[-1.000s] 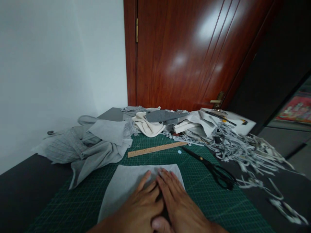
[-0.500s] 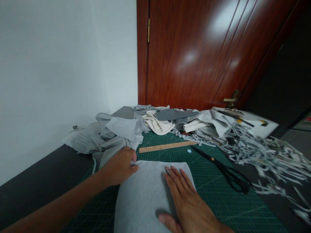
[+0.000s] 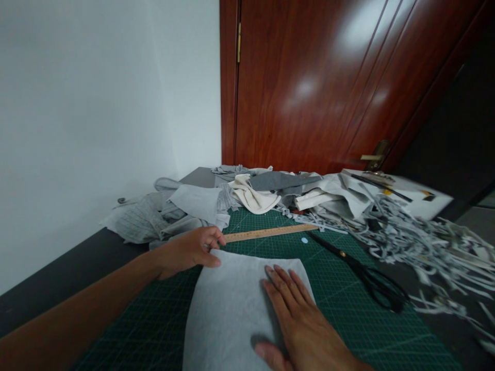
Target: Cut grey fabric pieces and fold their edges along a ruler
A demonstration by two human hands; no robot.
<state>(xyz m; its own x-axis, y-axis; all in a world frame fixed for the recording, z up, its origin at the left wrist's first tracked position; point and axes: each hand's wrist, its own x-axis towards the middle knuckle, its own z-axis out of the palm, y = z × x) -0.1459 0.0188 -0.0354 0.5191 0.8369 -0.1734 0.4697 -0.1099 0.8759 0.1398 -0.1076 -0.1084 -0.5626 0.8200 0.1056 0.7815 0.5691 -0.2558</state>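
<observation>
A light grey piece of fabric point(image 3: 228, 304) lies in front of me on a green cutting mat point(image 3: 154, 319). My left hand point(image 3: 193, 251) is at its far left corner, thumb over the edge and fingers curled, pinching the corner, which looks slightly raised. The left fingertips come close to the end of a wooden ruler point(image 3: 266, 233). Flat on the right part of the fabric rests my right hand point(image 3: 301, 319), fingers stretched forward and thumb apart. Black scissors point(image 3: 359, 270) lie on the mat to the right of the fabric.
Grey fabric pieces point(image 3: 195, 201) are heaped at the back left by the wall. More cloth, some cream point(image 3: 251, 196), lies before the wooden door point(image 3: 294, 93). Thin fabric strips point(image 3: 406, 237) pile up at the right, near a white box point(image 3: 429, 198). A small pale disc point(image 3: 304, 240) is near the scissors.
My left hand has turned and its fingers have loosened at the corner. The grey cloth beside its wrist no longer shows at the mat's left. My right hand stays flat on the fabric.
</observation>
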